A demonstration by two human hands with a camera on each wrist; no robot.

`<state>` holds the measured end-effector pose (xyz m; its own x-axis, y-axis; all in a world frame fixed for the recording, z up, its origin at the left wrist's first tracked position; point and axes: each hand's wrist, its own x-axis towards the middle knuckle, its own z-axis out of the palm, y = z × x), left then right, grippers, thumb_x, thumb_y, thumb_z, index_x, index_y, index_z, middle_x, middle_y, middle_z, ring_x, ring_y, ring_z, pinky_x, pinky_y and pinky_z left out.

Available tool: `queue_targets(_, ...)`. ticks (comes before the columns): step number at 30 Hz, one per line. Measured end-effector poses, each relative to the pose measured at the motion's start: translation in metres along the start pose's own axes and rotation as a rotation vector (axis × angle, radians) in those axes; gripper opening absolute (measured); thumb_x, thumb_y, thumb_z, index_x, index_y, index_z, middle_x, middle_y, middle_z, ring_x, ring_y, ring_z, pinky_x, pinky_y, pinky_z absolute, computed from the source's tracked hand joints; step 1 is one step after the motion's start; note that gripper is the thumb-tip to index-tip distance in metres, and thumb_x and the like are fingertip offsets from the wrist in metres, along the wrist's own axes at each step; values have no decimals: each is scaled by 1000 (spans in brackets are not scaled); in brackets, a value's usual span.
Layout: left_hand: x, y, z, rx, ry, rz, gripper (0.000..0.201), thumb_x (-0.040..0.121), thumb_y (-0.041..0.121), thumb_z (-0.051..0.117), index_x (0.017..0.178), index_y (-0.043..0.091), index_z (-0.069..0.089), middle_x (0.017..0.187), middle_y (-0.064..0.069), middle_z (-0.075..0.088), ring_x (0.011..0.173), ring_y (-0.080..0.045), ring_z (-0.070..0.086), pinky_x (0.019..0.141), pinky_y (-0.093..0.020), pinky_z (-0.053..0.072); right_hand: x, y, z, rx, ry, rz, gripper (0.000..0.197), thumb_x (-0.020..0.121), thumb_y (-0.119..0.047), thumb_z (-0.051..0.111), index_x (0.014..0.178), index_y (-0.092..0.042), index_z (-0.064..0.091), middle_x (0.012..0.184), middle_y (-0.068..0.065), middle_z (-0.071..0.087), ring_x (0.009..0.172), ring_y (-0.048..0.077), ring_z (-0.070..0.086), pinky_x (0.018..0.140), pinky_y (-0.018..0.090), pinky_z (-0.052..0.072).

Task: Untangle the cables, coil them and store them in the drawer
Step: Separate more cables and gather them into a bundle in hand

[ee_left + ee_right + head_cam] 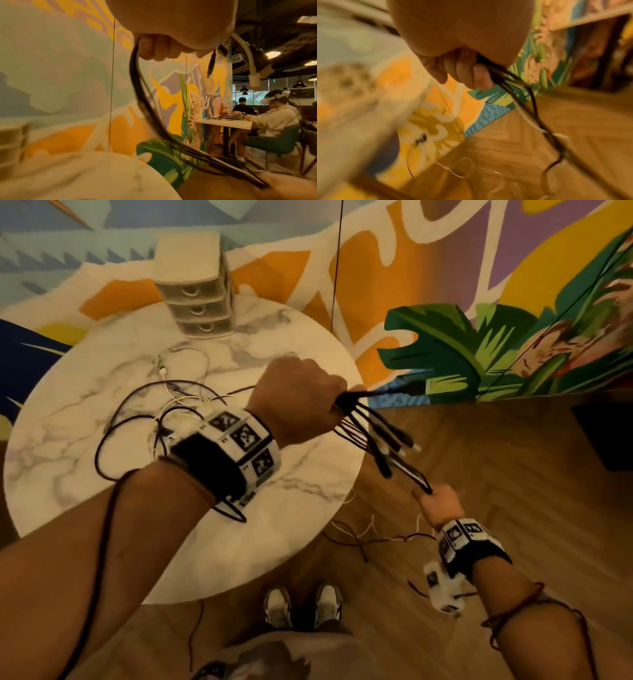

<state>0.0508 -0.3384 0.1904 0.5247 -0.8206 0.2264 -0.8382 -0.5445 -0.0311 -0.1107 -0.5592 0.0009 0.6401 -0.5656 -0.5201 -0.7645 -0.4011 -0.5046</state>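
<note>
My left hand (308, 395) is a fist above the table's right edge and grips one end of a bundle of black cable loops (376, 440). The bundle stretches down and right to my right hand (436, 503), which pinches its far end over the floor. In the left wrist view curled fingers (154, 50) hold the black cable (142, 94). The blurred right wrist view shows fingers (465, 70) closed round dark strands (518, 89). Tangled purple and white cables (171, 405) lie on the table. The small white drawer unit (198, 299) stands at the table's back with all three drawers closed.
The round marble table (85, 422) stands against a painted wall. Thin cables (359, 537) trail past its right edge over the wooden floor. My shoes (301, 606) are at the table's front edge. A seated person (274, 121) works at another table far right.
</note>
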Motion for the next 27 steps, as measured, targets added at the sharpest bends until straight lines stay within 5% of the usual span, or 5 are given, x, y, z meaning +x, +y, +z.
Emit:
queue_targets(5,4,46,55,-336,-169,-155,44,95,45,40,82,12,66,85,-11,68,82,-32,61,62,-33,35,-23,-59,-18,254,41,-278,21,89,-4,56,74,-18,57,70,-8,51,63,6,46,67,23,35)
queue_targets(12,43,96,65,-1152,-213,-469,25,86,29,65,80,5,67,74,-13,68,71,-27,63,69,-39,52,-62,-99,-47,447,-61,-623,37,80,12,57,66,-22,56,53,-16,60,48,-3,51,50,10,36)
queue_targets(18,64,82,26,-1023,20,-307,25,93,25,56,106,5,65,85,-1,66,79,-12,61,67,-16,45,-28,-27,-12,356,-61,-242,48,88,-9,62,52,-20,32,42,-11,32,40,7,30,47,22,28)
queue_targets(22,70,67,5,-995,130,-281,8,94,21,54,92,16,59,63,23,45,56,16,48,54,-3,33,3,21,9,239,27,8,39,91,-20,60,57,-21,40,51,-2,40,46,14,37,47,26,30)
queue_targets(27,66,64,6,-964,134,-254,9,94,23,54,97,16,60,71,23,48,65,10,51,59,-3,34,23,20,3,-67,24,94,22,91,-24,56,76,-7,56,71,9,55,66,28,56,57,28,42)
